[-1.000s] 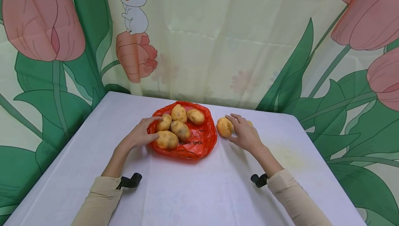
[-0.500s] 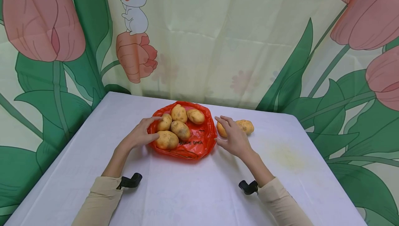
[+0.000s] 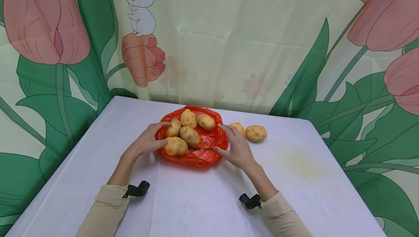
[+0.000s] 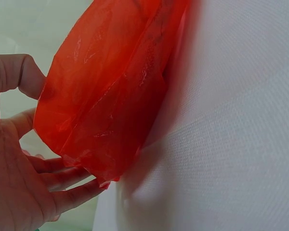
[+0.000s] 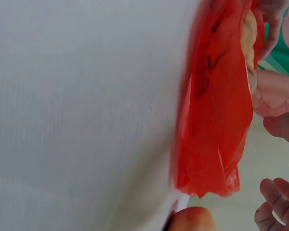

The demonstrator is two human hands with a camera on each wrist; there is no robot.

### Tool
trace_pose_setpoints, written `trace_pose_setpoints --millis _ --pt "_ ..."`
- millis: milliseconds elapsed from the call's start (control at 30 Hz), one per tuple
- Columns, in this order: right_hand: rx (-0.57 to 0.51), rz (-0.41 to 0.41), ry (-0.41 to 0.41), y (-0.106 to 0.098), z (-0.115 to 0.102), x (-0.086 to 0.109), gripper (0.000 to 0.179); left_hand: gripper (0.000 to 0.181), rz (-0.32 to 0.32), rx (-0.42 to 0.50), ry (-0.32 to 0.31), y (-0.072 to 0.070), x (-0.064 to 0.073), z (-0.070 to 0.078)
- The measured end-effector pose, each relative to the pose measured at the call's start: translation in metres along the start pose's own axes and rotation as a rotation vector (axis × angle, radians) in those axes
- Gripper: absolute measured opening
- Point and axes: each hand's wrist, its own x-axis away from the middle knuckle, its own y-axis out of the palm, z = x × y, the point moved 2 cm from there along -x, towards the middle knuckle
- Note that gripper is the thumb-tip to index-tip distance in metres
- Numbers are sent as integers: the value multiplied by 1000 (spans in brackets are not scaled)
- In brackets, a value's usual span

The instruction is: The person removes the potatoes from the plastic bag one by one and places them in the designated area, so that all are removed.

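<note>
A red plastic bag [image 3: 209, 153] with its mouth open stands on the table and holds several potatoes [image 3: 190, 136], mostly on its left side. My left hand [image 3: 145, 140] reaches over the bag's left rim, thumb and fingers spread beside the potatoes. In the left wrist view, the red bag wall [image 4: 106, 91] hides its fingertips. Over the bag's right rim hovers my right hand [image 3: 237, 149], fingers spread and nothing held. The right wrist view shows these fingers [image 5: 279, 197] apart from the bag. Two potatoes lie right of the bag; my right hand partly covers the nearer potato [image 3: 239, 128].
The farther loose potato [image 3: 256, 133] lies on the white tablecloth [image 3: 183, 200]. A curtain [image 3: 209, 48] printed with tulips and a rabbit hangs directly behind the table's back edge. Black wrist cameras [image 3: 250, 201] are worn on both wrists.
My right hand has moved left, from above the loose potatoes to the bag's right rim, uncovering the farther potato. The left hand and the bag have stayed in place.
</note>
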Motion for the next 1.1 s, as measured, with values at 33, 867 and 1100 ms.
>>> trace_pose_setpoints --millis 33,867,1100 --pt "-3 0 -6 2 -2 0 76 69 -1 1 -2 0 0 0" --pt "-145 -80 -65 40 -35 -17 76 69 1 9 6 -1 0 -1" --pt "-178 -124 -45 49 -41 -20 74 69 7 3 14 -1 1 1"
